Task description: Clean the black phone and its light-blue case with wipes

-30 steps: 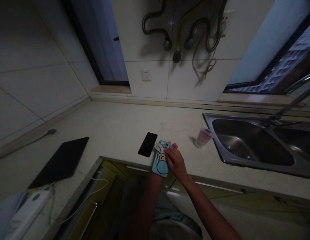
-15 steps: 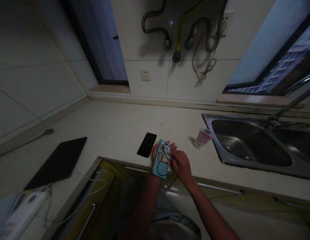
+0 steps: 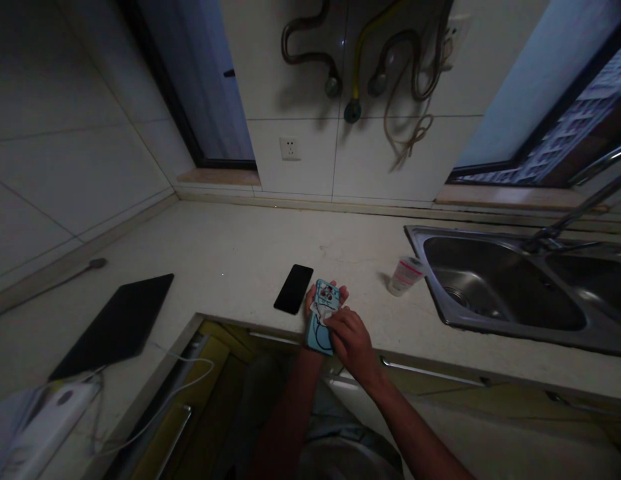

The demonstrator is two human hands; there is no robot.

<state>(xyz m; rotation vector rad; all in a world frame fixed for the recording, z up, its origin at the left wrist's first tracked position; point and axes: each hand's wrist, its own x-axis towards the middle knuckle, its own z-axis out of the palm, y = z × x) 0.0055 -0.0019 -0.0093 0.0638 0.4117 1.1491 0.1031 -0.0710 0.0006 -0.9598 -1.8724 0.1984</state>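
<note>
Now, your left hand [image 3: 343, 293]: grasping the blue phone case [image 3: 319, 339] from beneath — thumb along its left side, fingertips showing past its upper right.
Your right hand [image 3: 354, 340]: fingers pinched on a crumpled white tissue [image 3: 320, 312], which lies against the middle of the case; you can't tell whether it is paper or cloth.
Blue phone case: in your left hand at the counter's front edge, patterned side up, lens end pointing away from you.
Black phone [image 3: 293, 289]: flat on the counter [image 3: 240, 247], just left of the case.
Cup [image 3: 406, 276]: pink-marked, on the counter to your right, near the sink [image 3: 515, 283].
Black board [image 3: 115, 323]: flat on the counter, well to your left.
Wall ahead: a socket [image 3: 290, 149] — hoses hang above.
</note>
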